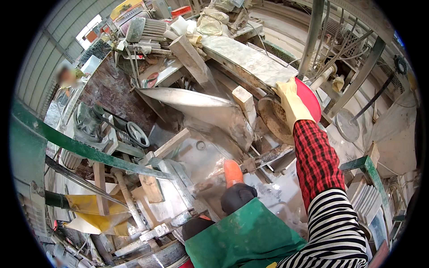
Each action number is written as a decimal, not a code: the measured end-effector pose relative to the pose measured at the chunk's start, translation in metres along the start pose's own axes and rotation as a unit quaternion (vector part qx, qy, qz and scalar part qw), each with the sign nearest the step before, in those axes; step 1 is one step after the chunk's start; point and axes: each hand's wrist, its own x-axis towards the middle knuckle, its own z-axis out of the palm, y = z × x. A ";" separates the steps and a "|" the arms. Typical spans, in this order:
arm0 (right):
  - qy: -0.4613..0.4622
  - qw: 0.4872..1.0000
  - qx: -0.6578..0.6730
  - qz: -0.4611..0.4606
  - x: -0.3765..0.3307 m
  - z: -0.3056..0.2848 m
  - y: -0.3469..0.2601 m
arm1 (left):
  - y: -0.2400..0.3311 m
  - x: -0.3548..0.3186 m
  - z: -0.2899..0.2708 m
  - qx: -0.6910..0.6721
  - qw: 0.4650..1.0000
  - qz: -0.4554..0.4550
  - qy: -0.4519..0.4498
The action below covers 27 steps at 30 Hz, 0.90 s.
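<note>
My right hand (290,99), in a cream rubber glove, reaches forward at the right of centre. Its fingers are curled at the edge of a round red plastic basin (309,99), which shows on the far side of the glove. The grip itself is partly hidden by the hand. Just left of the glove, a round, dirt-crusted pan (275,119) leans on its side. Beyond the fingertips lies the end of a long, pale, dusty slab (250,56). My left hand is out of the picture.
A curved metal sheet (196,100) and wooden beams (191,60) stand ahead. A green rail (89,149) crosses on the left, near a machine with a handwheel (137,135). Wet floor (279,192) lies beside my orange boot (233,172). Another person (67,77) is far left.
</note>
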 end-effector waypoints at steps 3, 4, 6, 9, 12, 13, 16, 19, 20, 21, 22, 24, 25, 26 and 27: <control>-0.164 0.945 -0.259 -0.117 -0.006 -0.016 -0.022 | -0.011 -0.006 0.000 -0.001 1.000 -0.020 -0.007; -0.212 0.904 -0.337 -0.154 -0.006 -0.025 -0.028 | -0.011 -0.005 -0.001 -0.003 1.000 -0.023 -0.005; -0.300 0.791 -0.483 -0.225 -0.014 -0.034 -0.040 | -0.011 -0.007 -0.001 -0.010 0.999 -0.030 -0.003; -0.140 0.912 -0.328 -0.203 -0.067 -0.018 -0.046 | -0.006 0.000 0.007 -0.037 0.999 -0.027 -0.001; -0.216 0.752 -0.334 -0.525 -0.172 0.003 -0.077 | -0.005 -0.002 0.005 -0.061 0.997 -0.041 0.003; -0.300 0.862 -0.002 -0.408 -0.203 0.025 -0.074 | -0.007 -0.005 0.003 -0.069 0.996 -0.048 0.005; -0.519 0.779 0.143 -0.322 -0.324 0.071 -0.080 | -0.002 -0.008 -0.005 -0.125 0.989 -0.081 0.011; -0.704 0.625 0.269 -0.202 -0.461 0.068 -0.097 | 0.001 -0.014 -0.026 -0.368 0.911 -0.175 0.060; -0.703 0.590 0.369 -0.145 -0.515 0.105 -0.084 | 0.021 -0.004 -0.033 -0.402 0.903 -0.138 0.064; -0.773 0.551 0.292 -0.116 -0.552 0.085 -0.097 | 0.053 0.012 -0.059 -0.351 0.933 -0.031 0.077; -0.795 0.502 0.320 -0.114 -0.599 0.109 -0.088 | 0.094 0.031 -0.084 -0.309 0.942 0.088 0.098; -0.803 0.498 0.288 -0.153 -0.646 0.032 -0.102 | 0.108 0.042 -0.083 -0.277 0.943 0.128 0.133; -0.811 0.490 0.285 -0.147 -0.654 0.014 -0.104 | 0.121 0.044 -0.076 -0.356 0.925 0.108 0.072; -0.795 0.500 0.275 -0.206 -0.670 0.005 -0.107 | 0.119 0.044 -0.080 -0.365 0.919 0.134 0.069; -0.755 0.539 0.270 -0.257 -0.657 0.003 -0.111 | 0.136 0.058 -0.079 -0.399 0.896 0.185 0.056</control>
